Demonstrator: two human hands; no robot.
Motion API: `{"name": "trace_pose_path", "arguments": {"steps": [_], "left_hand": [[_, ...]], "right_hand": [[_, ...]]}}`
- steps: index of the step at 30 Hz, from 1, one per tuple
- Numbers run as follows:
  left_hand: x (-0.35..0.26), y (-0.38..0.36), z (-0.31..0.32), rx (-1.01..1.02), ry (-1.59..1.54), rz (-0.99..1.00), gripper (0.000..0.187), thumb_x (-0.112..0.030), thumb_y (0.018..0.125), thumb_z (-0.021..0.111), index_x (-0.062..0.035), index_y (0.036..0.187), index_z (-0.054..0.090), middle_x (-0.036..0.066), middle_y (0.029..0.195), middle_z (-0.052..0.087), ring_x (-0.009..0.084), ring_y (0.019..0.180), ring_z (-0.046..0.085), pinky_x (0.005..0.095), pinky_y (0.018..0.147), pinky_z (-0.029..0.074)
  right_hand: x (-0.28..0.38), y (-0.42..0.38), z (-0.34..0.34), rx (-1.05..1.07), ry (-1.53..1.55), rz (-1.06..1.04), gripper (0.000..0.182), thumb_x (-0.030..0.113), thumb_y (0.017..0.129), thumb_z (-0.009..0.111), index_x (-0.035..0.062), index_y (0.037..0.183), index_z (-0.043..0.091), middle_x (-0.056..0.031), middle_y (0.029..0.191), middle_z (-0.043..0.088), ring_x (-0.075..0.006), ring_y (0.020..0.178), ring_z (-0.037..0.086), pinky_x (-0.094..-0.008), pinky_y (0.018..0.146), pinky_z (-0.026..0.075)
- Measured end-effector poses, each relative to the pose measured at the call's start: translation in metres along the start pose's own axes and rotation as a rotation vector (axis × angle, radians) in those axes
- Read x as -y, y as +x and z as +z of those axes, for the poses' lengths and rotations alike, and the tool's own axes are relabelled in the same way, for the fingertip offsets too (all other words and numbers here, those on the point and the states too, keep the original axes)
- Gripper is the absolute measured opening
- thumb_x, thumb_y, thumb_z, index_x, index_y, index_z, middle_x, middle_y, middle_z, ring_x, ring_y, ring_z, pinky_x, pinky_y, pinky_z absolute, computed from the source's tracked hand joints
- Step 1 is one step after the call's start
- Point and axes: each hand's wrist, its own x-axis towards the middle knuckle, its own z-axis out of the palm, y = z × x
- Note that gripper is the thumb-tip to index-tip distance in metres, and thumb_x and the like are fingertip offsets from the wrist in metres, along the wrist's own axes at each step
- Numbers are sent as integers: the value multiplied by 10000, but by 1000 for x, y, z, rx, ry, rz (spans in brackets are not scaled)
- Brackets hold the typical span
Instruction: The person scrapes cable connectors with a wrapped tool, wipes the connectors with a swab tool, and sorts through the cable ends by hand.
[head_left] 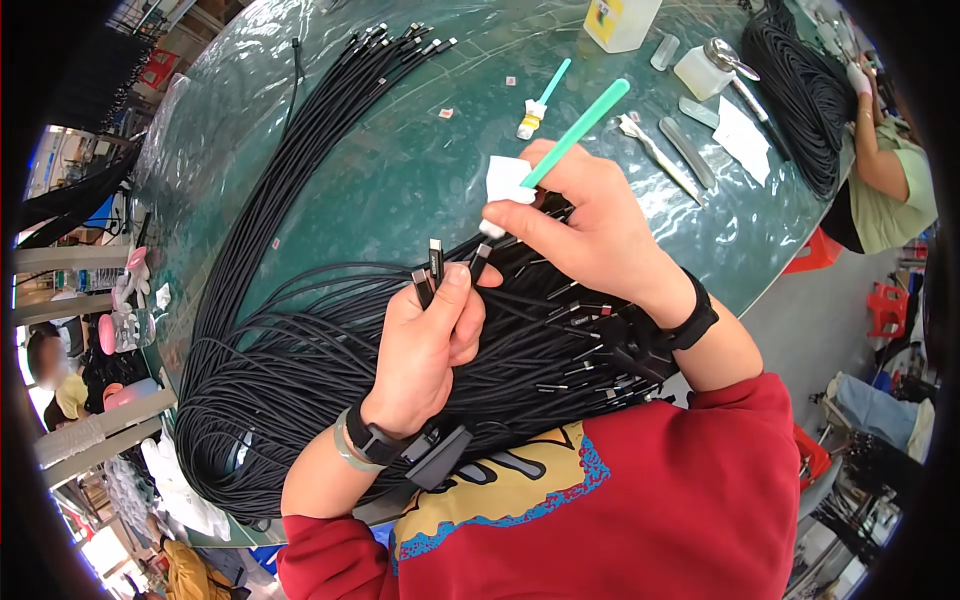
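Note:
My left hand is closed on several black cable ends, their metal plugs fanned out above the thumb and fingertips. In my right hand is a green-handled stick, pinched near its lower end where white cloth is wrapped around it. The cloth-wrapped tip sits close above the plugs. Beneath both hands lies a large looped bundle of black cables, with many plug ends spread out below my right forearm.
On the green table are a second cloth-wrapped stick, a pump-top bottle, a plastic container, a white-handled tool and paper. At right, a co-worker's gloved hand is near another cable coil.

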Motion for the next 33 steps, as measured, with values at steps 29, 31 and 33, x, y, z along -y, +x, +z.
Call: {"name": "trace_pose_path", "arguments": {"steps": [29,31,33], "left_hand": [[2,0,3,43,-39,28,273,-200,886,446,8,1061,465,-46,585,359,23,472,285,178,398,213],[5,0,11,-50,18,124,334,-198,886,446,14,1145,437,-33,627,383,31,501,312,178,412,241],[5,0,10,-75,24,151,356,-198,887,441,12,1173,413,-27,648,392,37,517,322,178,419,254]], "right_hand": [[5,-1,-1,-133,216,186,97,65,741,630,8,799,577,-7,696,549,-76,617,496,-210,557,378],[7,-1,-4,-133,192,167,100,70,746,628,7,805,578,-6,706,555,-73,626,497,-208,565,380],[9,-1,-6,-134,147,128,106,80,757,624,5,817,581,-4,725,567,-67,643,500,-204,581,385]]}}
